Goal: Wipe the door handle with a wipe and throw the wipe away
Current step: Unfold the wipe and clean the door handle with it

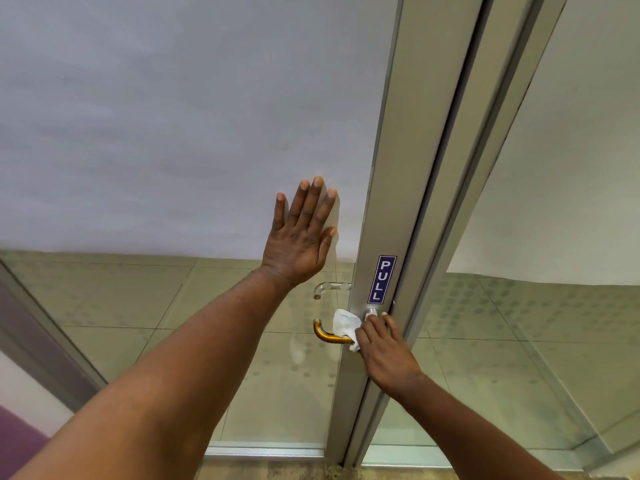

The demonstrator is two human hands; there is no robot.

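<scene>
A brass-coloured lever door handle (325,336) juts left from the aluminium door stile (372,237). My right hand (386,348) grips a crumpled white wipe (344,325) wrapped around the handle near its round base. My left hand (299,237) lies flat with fingers spread on the frosted glass panel (173,133), above and left of the handle. A blue PULL sticker (382,279) sits on the stile just above the handle. Through the glass I see a second, silver handle (323,289) on the door's far side.
Another glass panel (571,168) with an aluminium frame stands to the right of the door gap. Below the frosted band, clear glass shows a tiled floor (138,299) beyond. A purple and white surface (17,427) is at the lower left.
</scene>
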